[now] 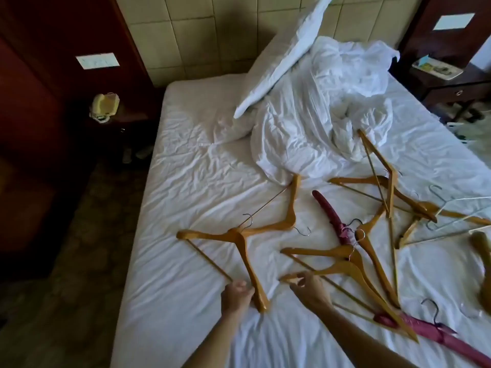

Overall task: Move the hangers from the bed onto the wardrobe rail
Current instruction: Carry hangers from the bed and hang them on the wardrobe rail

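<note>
No text, brand or number can be read anywhere in this bedroom view: the pale panel point(97, 60) on the dark wall at the left shows only faint, illegible marks, the pale panel point(450, 21) on the dark wood at the upper right looks blank, and the print on the tray point(437, 67) beneath it is too blurred to make out

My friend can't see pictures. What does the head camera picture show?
Two hands reach for wooden hangers scattered on a white bed: the left hand by one hanger's end, the right hand pinching another's tip. Padded maroon hangers, a pillow and a crumpled duvet lie there too.
</note>
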The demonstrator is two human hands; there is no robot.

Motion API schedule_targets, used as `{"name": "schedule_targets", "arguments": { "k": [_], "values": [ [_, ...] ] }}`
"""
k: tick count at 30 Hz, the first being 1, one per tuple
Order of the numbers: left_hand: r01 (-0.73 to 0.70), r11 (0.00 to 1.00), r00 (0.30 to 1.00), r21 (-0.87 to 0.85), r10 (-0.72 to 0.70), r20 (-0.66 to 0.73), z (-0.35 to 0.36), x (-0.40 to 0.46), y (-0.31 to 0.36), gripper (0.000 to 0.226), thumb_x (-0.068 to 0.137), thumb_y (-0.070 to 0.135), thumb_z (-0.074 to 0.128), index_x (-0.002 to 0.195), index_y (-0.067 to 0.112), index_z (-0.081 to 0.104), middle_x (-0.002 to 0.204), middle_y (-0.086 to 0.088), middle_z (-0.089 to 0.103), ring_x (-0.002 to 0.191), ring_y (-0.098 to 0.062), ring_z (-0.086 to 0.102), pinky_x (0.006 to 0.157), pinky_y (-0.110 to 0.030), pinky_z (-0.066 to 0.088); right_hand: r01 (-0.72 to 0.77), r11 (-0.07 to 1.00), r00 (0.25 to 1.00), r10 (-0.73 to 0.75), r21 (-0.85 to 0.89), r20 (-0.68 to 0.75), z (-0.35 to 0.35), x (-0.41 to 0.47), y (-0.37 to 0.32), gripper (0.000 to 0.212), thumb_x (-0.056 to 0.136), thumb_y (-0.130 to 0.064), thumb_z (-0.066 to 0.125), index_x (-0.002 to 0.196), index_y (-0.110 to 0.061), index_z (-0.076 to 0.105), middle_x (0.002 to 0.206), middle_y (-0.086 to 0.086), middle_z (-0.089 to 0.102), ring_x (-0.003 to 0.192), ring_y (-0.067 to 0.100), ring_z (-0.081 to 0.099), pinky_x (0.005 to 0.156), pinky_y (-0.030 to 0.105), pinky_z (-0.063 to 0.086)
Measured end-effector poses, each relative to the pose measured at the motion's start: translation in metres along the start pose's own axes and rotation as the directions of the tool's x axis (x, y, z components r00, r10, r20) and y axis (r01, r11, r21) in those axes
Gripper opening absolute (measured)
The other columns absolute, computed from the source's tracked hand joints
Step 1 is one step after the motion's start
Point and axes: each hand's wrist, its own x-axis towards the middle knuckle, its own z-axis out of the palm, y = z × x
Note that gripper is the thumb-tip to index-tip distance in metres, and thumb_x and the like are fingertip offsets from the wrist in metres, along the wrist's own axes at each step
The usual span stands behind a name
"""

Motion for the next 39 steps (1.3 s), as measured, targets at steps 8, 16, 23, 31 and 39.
{"name": "schedule_targets", "arguments": {
  "k": [8, 16, 23, 31, 39],
  "values": [
    [0.148, 0.988, 0.964, -0.046, -0.154, -0.217, 0.083, 0.173, 0.012, 0.084, 0.085, 0.05, 0.073, 0.149, 0.007, 0.039, 0.147, -0.014, 0.048, 0.133, -0.031, 0.05, 0.102, -0.041, 0.049, -0.108, 0.94, 0.994, 0.099, 0.325, 0.043, 0.05, 0.204, -0.003, 0.043, 0.086, -0.044, 0.069, 0.113, -0.011, 0.073, 0.094, 0.008, 0.077, 0.098, 0.029, 0.07, 0.088, 0.042, 0.057],
    [0.081, 0.946, 0.939, -0.314, -0.178, -0.295, 0.122, 0.255, -0.007, 0.028, 0.093, 0.033, 0.069, 0.108, 0.01, 0.07, 0.104, -0.008, 0.075, 0.102, -0.027, 0.072, 0.091, -0.039, 0.058, -0.305, 0.534, 0.952, 0.193, 0.789, 0.237, 0.116, 0.299, -0.064, 0.037, 0.08, -0.046, 0.08, 0.089, -0.01, 0.072, 0.085, 0.007, 0.075, 0.077, 0.019, 0.072, 0.082, 0.033, 0.062],
    [-0.079, 0.866, 0.951, -0.494, -0.083, -0.297, 0.099, 0.236, -0.017, 0.023, 0.094, 0.02, 0.07, 0.071, 0.02, 0.068, 0.067, 0.002, 0.075, 0.061, -0.011, 0.073, 0.065, -0.028, 0.06, -0.26, 0.402, 0.921, 0.377, 0.878, 0.1, 0.134, 0.309, -0.086, 0.033, 0.085, -0.039, 0.072, 0.098, -0.01, 0.063, 0.086, 0.004, 0.072, 0.08, 0.023, 0.067, 0.079, 0.037, 0.055],
    [-0.041, 0.833, 0.967, -0.552, -0.106, -0.232, 0.002, 0.133, -0.015, 0.034, 0.095, 0.021, 0.067, 0.071, -0.002, 0.074, 0.064, -0.006, 0.075, 0.06, -0.015, 0.074, 0.061, -0.023, 0.055, 0.052, 0.733, 0.944, 0.185, 0.678, -0.272, 0.059, 0.161, -0.075, 0.006, 0.087, -0.02, 0.064, 0.086, -0.016, 0.068, 0.061, -0.006, 0.069, 0.059, 0.016, 0.062, 0.064, 0.04, 0.052],
    [-0.027, 0.868, 0.971, -0.496, -0.096, -0.221, -0.094, -0.044, -0.025, 0.039, 0.092, 0.034, 0.068, 0.069, 0.003, 0.074, 0.064, -0.004, 0.075, 0.056, -0.014, 0.071, 0.059, -0.026, 0.052, 0.342, 0.862, 0.94, -0.316, 0.374, -0.131, 0.022, -0.059, -0.09, 0.006, 0.093, -0.022, 0.068, 0.099, -0.021, 0.065, 0.063, 0.006, 0.067, 0.044, 0.006, 0.055, 0.043, 0.025, 0.045]
  ]
}}
